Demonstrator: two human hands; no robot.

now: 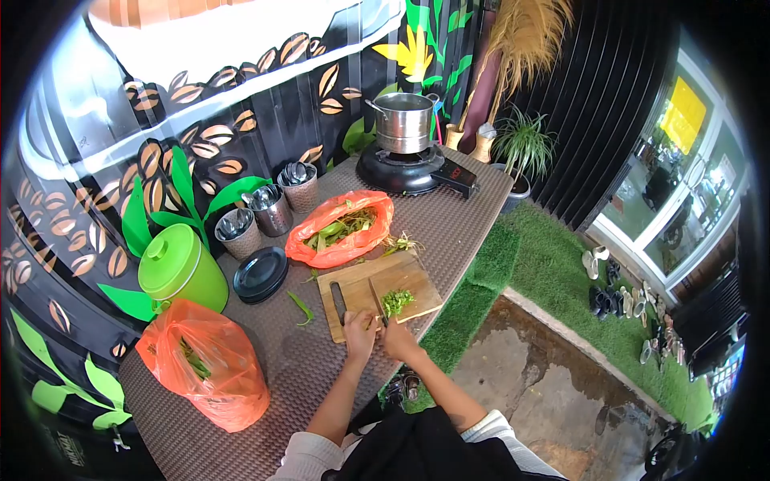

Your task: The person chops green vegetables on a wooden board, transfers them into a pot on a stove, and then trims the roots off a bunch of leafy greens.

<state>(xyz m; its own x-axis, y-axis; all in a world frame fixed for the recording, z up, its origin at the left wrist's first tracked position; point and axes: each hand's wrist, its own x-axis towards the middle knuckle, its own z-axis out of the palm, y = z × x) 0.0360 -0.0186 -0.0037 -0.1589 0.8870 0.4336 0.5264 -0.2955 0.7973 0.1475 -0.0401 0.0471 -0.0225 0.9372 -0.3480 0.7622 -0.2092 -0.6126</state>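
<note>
A wooden cutting board (425, 287) lies tilted across the table near its front edge. My right hand (399, 340) is closed round the handle of a knife (375, 298), whose blade points away from me over the board. Just left of it, my left hand (360, 330) is closed at the board's near side; what its fingers hold, if anything, is too small to name. Chopped greens (397, 302) form a small pile right of the blade. The board's dark handle slot (338, 301) shows beyond my left hand.
Behind the board sits an open orange bag of greens (341, 228); another orange bag (210, 373) stands at left. Farther back are a green container (183, 268), black plates (261, 274), cutlery holders (271, 210) and a steel pot (403, 124) on a stove (399, 171).
</note>
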